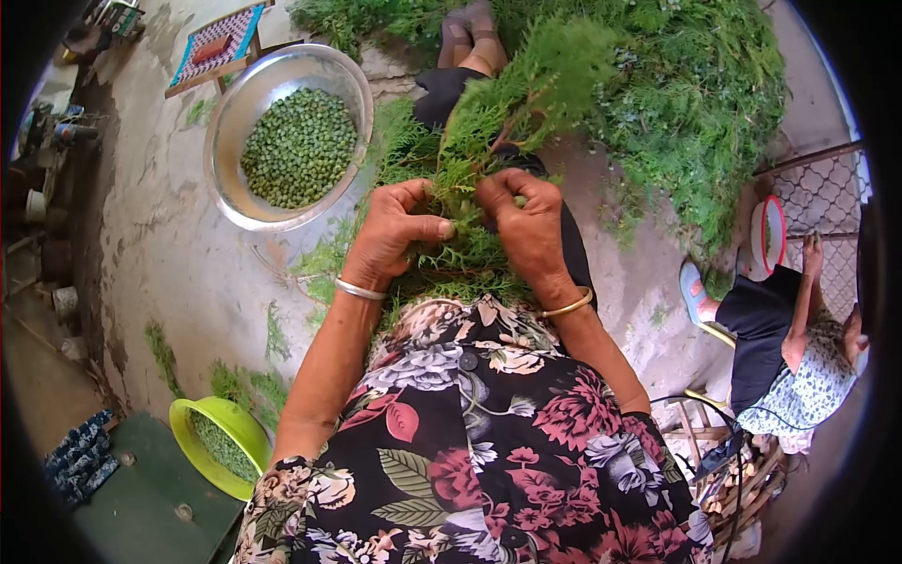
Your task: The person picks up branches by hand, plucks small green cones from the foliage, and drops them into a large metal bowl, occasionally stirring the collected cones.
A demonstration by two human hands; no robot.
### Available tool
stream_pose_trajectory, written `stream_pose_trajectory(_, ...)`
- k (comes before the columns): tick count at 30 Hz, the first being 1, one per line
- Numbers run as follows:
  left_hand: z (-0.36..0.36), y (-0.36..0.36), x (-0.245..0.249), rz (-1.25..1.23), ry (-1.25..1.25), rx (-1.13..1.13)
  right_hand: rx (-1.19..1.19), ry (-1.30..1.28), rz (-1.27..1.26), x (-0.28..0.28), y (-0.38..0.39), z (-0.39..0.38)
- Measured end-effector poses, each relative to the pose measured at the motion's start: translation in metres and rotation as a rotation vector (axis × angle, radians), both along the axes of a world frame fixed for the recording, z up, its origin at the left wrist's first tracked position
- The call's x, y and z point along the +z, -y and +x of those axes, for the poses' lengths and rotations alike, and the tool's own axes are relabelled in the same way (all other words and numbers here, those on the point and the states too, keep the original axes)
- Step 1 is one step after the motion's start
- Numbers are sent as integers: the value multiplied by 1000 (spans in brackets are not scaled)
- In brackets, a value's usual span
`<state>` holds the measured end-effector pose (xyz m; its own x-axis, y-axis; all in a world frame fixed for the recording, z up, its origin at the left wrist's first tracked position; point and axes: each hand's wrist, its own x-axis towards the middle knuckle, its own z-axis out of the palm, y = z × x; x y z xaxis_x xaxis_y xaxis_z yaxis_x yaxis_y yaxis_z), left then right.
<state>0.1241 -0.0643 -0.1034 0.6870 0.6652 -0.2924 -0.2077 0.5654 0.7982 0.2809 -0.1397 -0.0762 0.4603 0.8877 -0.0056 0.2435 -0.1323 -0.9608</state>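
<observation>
A leafy green branch point(512, 117) rises from my lap, with more sprigs lying under my wrists. My left hand point(399, 230), with a silver bangle at the wrist, has its thumb and fingers closed around the foliage on the branch's left side. Just to the right, my right hand point(524, 221), wearing a gold-coloured bangle, is closed at the branch, and a small green berry shows between its fingers. The two hands are close together but apart. To the upper left, a wide metal basin point(221, 155) holds a heap of green berries point(301, 148).
A large pile of cut branches point(691, 113) covers the floor at the upper right. A lime-green bowl point(249, 432) of small berries stands lower left, beside a dark green surface point(150, 498). A woven stool point(216, 47) is upper left. Another person point(799, 348) sits at the right near a red-rimmed container point(770, 232).
</observation>
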Motion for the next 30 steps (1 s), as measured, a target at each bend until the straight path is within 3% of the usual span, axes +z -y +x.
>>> stream_pose_trajectory(2, -2, -2, -6, 16, -34, -62, -226, -685, -4, 8, 0, 8)
stream_pose_trajectory(8, -4, -5, -10, 2, -72, -19, -95, -768, 3, 32, 11, 21)
stream_pose_trajectory(12, -6, -7, -12, -35, 10, -11, 63, -702, -158, 32, 11, 3)
stream_pose_trajectory(15, -4, -4, -10, -14, -9, 3, 53, -161, -44, 22, 3, -8)
stream_pose_trajectory(16, -4, -4, -10, -15, -12, -5, 54, -158, -43, 16, 0, -9)
stream_pose_trajectory(18, -4, -4, -11, -15, -12, -11, 93, 127, 48, 9, -3, -9)
stream_pose_trajectory(22, -5, -4, -15, -26, -12, 15, 189, 157, 96, 13, -3, -11)
stream_pose_trajectory(24, -4, -4, -16, -32, -11, 28, 149, 321, 192, 12, -1, -14)
stream_pose_trajectory(30, -3, -4, -16, -9, -7, 7, 286, 458, 189, 8, -1, -11)
